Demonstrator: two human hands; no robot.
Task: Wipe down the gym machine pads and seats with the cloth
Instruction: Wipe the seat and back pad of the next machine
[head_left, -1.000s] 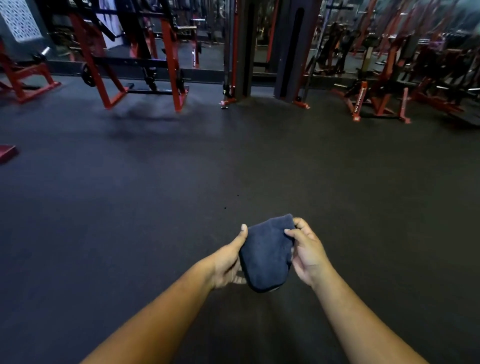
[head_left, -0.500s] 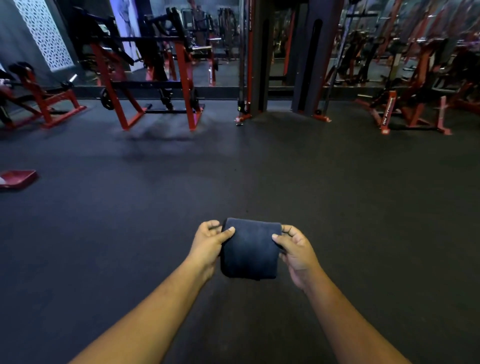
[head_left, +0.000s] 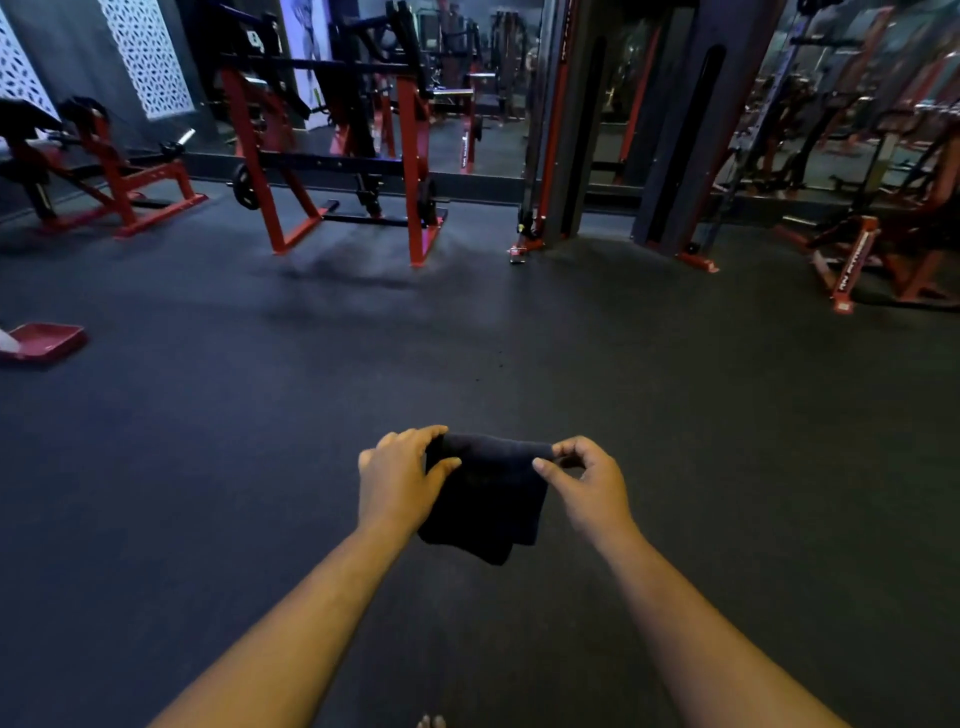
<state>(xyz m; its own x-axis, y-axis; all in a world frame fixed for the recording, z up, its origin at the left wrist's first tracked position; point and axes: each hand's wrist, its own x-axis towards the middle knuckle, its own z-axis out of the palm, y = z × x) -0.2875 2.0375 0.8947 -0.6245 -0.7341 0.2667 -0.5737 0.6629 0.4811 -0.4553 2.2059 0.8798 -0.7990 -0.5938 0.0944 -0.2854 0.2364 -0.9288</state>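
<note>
A dark blue folded cloth (head_left: 488, 499) hangs in front of me over the dark rubber floor, held by its top edge. My left hand (head_left: 400, 478) pinches the cloth's upper left corner between thumb and fingers. At the upper right corner my right hand (head_left: 587, 483) pinches it the same way. The lower part of the cloth droops free below both hands. A red and black gym machine with black pads (head_left: 343, 135) stands far ahead at the left, well out of reach.
A red bench machine (head_left: 104, 171) stands at the far left, a tall dark cable tower (head_left: 623, 130) ahead, more red machines (head_left: 883, 234) at the right. A red tray-like plate (head_left: 44, 340) lies on the floor at left. Dark rubber floor (head_left: 675, 389) stretches between.
The cloth has turned from a bunched bundle cupped in both hands to a flat fold held by its top corners. The view has moved closer to the machines.
</note>
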